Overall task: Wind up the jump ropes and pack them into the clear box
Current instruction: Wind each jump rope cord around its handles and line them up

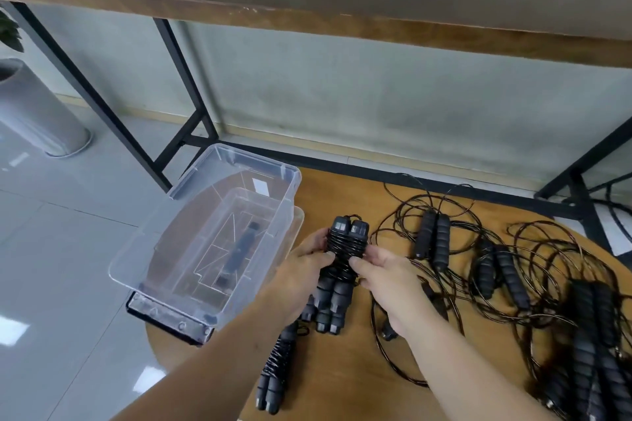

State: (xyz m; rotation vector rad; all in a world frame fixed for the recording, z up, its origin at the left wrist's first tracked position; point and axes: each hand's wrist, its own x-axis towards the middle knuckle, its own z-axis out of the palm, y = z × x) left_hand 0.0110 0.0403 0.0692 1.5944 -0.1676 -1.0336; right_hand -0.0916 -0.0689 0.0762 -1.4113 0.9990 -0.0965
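Clear box [219, 243]: on the wooden table's left edge, no wound rope visible inside. Unwound ropes [496, 260]: tangled at right, pending. Wound rope [273, 376]: near edge, unpacked. Left hand [304, 267] and right hand [383, 270] grip bundle [345, 243], cord coiled round its 2 handles.

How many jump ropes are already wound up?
2 that I can see: one wound rope held in both the left hand and right hand, one wound rope lying on the wooden table below. Arms may hide others.
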